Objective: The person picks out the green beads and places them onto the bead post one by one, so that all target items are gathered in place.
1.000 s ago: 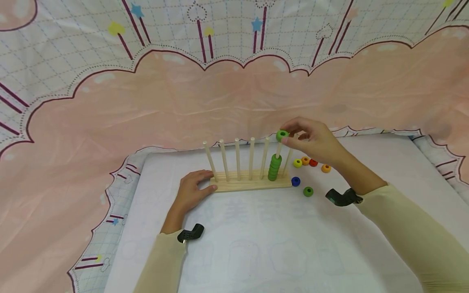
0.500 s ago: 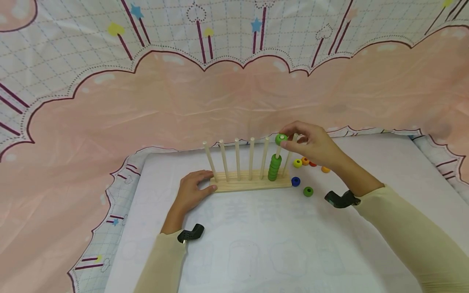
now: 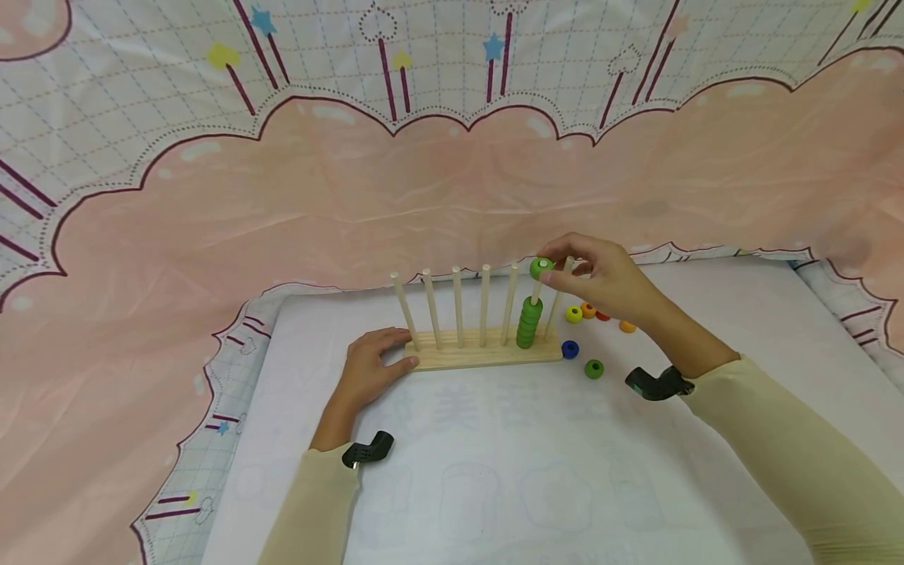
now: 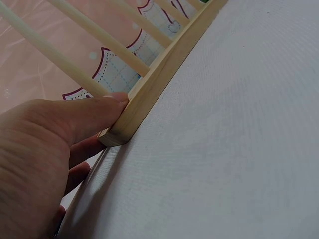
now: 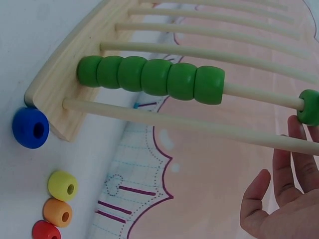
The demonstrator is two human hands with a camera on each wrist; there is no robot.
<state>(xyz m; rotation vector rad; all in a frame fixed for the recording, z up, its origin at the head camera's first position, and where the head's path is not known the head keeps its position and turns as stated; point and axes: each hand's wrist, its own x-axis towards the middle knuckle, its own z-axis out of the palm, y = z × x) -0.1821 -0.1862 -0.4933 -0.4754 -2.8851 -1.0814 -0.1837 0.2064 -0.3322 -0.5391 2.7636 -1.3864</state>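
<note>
A wooden abacus stand (image 3: 480,359) has a row of upright pegs on a flat base. At its left end my left hand (image 3: 373,362) grips the base, the thumb lying on top in the left wrist view. My right hand (image 3: 600,273) pinches a green bead (image 5: 310,107) between thumb and fingers. That bead sits around the tip of the second peg from the right, with the peg end showing in its hole. Lower on the same peg, a stack of green beads (image 5: 154,77) rests against the base, a stretch of bare peg between. The other pegs carry no beads.
Right of the stand lie loose beads: a blue bead (image 3: 570,350) by the base's corner, a green bead (image 3: 594,369), a yellow bead (image 3: 574,314), orange ones and a red bead (image 5: 46,230). A white table (image 3: 494,471) meets a pink patterned cloth (image 3: 424,196) behind.
My right hand has moved slightly down and left, bringing the green bead from above the peg onto its tip. The left hand has stayed on the stand's base.
</note>
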